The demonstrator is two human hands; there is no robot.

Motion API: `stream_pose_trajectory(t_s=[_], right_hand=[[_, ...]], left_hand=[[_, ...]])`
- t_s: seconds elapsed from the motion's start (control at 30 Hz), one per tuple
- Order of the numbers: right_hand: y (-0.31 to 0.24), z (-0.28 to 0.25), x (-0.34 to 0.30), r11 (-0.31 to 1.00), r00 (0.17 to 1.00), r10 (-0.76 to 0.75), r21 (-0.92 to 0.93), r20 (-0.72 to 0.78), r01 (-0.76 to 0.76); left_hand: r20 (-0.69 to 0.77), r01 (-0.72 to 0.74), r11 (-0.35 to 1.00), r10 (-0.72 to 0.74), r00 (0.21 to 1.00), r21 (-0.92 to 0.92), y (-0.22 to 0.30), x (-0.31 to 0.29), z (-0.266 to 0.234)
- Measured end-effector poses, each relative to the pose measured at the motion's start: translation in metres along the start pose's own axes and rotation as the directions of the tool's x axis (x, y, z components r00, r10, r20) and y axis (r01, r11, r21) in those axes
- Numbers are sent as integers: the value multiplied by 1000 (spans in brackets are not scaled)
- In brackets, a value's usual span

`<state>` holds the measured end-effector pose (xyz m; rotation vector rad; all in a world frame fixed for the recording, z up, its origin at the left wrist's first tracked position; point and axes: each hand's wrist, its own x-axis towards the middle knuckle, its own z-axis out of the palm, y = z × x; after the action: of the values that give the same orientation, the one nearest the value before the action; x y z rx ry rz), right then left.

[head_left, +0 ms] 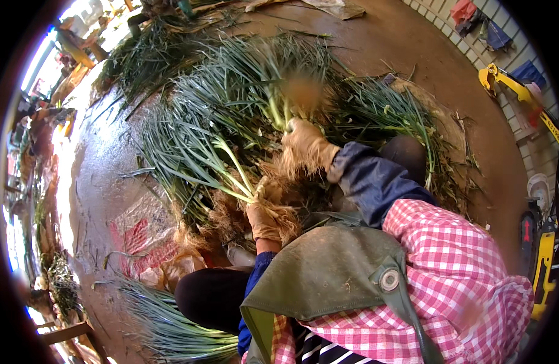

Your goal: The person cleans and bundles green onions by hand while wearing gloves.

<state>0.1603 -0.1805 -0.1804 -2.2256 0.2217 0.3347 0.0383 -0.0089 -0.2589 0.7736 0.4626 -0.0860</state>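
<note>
Over the scallion pile (231, 121), two gloved hands: left (264, 218) and right (304, 145); each grip clasps rooted stalks (237, 164).

A flattened plastic sack (143, 233) lies on the wet brown floor at lower left, beside the heap of greens. It is whitish and translucent with red printed patches, crumpled, partly covered by roots. No signs or screens show.
</note>
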Motion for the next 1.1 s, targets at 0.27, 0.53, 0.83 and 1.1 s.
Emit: stream_pose_trajectory(t_s=[0.27,0.53,0.83,1.1], right_hand=[[60,50,-22,929,882,-330,-51,336,367],[76,23,-20,801,987,55,583,148,-132],[72,93,7,999,1000,-7,34,0,7],[74,51,30,969,975,31,-234,-221,-84]], left_hand=[[11,154,988,-154,988,18,-48,18,-10],[3,109,961,-114,993,255,-37,15,-13],[-71,103,963,-88,994,249,-38,16,-4],[59,87,991,-93,994,105,-42,16,-10]])
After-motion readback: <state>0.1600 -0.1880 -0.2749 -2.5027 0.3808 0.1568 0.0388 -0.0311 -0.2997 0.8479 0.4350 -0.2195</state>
